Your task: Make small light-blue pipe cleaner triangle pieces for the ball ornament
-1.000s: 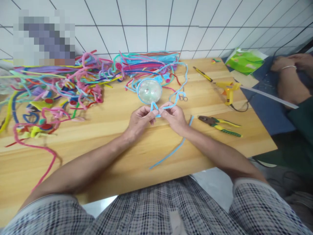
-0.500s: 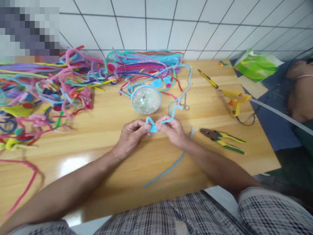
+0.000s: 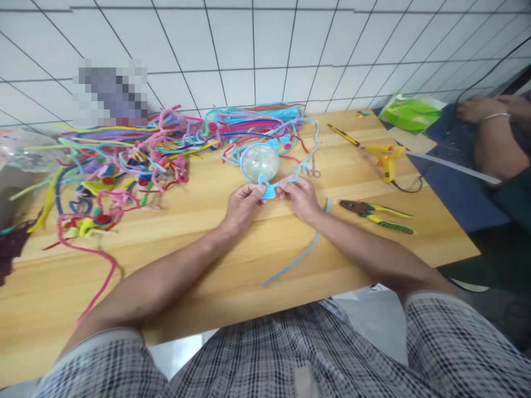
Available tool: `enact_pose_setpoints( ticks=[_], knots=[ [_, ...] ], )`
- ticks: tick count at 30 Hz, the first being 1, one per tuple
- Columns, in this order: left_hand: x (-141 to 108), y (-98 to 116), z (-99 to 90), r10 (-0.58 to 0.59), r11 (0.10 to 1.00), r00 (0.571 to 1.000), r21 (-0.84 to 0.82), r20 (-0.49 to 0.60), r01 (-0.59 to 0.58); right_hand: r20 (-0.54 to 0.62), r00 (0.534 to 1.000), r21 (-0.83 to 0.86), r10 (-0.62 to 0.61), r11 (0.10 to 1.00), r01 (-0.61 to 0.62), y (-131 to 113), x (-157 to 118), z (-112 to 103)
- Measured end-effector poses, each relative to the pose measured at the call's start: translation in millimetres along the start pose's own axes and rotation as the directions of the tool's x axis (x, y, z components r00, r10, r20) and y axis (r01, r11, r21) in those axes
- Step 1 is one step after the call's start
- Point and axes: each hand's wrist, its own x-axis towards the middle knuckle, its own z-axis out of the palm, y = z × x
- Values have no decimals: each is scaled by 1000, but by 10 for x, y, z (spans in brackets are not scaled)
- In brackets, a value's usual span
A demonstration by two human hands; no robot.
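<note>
A light blue pipe cleaner (image 3: 269,192) is bent into a small stack of folds with a pointed loop on top. My left hand (image 3: 244,205) pinches the left end of the folds. On the right side my right hand (image 3: 302,198) pinches the same pipe cleaner, whose long tail runs up and back past the fingers. Just behind the hands sits a clear round ball (image 3: 260,161) with blue around its rim. A separate blue strand (image 3: 296,258) lies on the table in front of my right forearm.
Colourful pipe cleaners (image 3: 157,143) are heaped at the left and back of the table (image 3: 199,301). Pliers (image 3: 375,215), a yellow glue gun (image 3: 386,161), a cutter (image 3: 343,134) and small scissors (image 3: 314,168) lie right. Another person's arms (image 3: 493,127) show at the far right.
The view has shifted, showing more of the left side. Both hands still hold the folded blue pipe cleaner, now nearer the clear ball. The pointed loop looks slightly lower.
</note>
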Motion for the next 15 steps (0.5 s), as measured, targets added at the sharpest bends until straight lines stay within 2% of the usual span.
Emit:
enact_pose_setpoints(
  ticks=[4, 6, 12, 15],
  knots=[
    [6, -31, -15, 14, 1000, 1000, 9, 21, -14, 110, 994, -9, -13, 1000, 14, -16, -29, -12],
    [-10, -27, -17, 15, 1000, 1000, 20, 24, -15, 126, 992, -15, -19, 1000, 21, -22, -37, -21],
    [-62, 53, 9, -53, 997, 995, 59, 82, 49, 45, 998, -65, 46, 997, -43, -7, -39, -44],
    [-67, 90, 22, -86, 995, 989, 58, 124, 79, 19, 999, -58, 39, 998, -37, 7, -58, -54]
  ],
)
